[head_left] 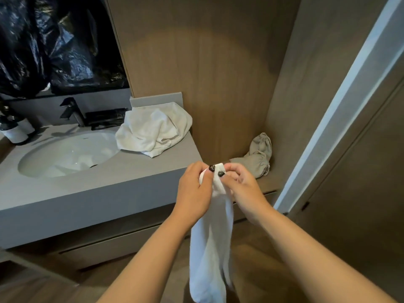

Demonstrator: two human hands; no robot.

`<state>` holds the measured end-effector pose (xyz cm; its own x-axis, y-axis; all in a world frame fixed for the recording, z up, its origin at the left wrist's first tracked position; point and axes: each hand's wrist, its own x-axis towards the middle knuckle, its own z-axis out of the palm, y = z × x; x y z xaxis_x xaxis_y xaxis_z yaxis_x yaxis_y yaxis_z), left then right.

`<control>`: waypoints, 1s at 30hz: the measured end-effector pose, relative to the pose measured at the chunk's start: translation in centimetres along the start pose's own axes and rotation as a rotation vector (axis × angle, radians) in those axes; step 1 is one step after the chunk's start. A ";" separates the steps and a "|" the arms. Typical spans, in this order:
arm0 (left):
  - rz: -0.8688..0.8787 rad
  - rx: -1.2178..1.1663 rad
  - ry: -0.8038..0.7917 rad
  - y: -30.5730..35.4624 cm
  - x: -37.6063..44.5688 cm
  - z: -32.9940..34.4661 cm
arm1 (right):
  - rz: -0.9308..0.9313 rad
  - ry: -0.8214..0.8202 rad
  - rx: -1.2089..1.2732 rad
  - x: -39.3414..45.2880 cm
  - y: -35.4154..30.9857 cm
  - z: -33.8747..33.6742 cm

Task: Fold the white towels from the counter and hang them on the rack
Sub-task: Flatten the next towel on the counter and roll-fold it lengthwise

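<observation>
Fingers of left hand (193,189) & right hand (244,184) pinch top corners of long white cotton towel (211,248), hanging free so we can fold; crumpled white towel (153,132) waits on grey table (91,189).

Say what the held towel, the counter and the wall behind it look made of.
Held towel: soft white cloth, probably cotton terry; hangs limp in folds. Counter: matte grey, stone or solid-surface by its flat, even look. Wall: brown wood or wood-look laminate, with fine vertical grain.
</observation>
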<state>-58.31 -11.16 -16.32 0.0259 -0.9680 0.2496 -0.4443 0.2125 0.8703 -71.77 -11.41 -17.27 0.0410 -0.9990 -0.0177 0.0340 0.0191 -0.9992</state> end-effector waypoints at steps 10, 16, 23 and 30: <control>-0.017 -0.031 -0.038 0.9 0.7 -1.1 | -0.188 0.159 -0.215 -0.6 1.4 -0.3; 0.021 -0.113 0.092 0.3 1.3 -2.9 | -0.241 0.098 -0.245 1.1 1.0 1.2; -0.193 -0.234 0.339 -3.6 3.4 -8.4 | -0.202 0.115 -0.301 2.8 3.2 -0.4; -0.137 -0.145 0.171 -3.1 4.8 -11.0 | -0.281 0.162 -0.372 5.7 1.2 1.1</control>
<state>-46.96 -14.95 -13.14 0.2336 -0.9549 0.1831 -0.2933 0.1104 0.9496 -70.36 -17.05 -18.58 -0.0759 -0.9574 0.2785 -0.3386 -0.2380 -0.9103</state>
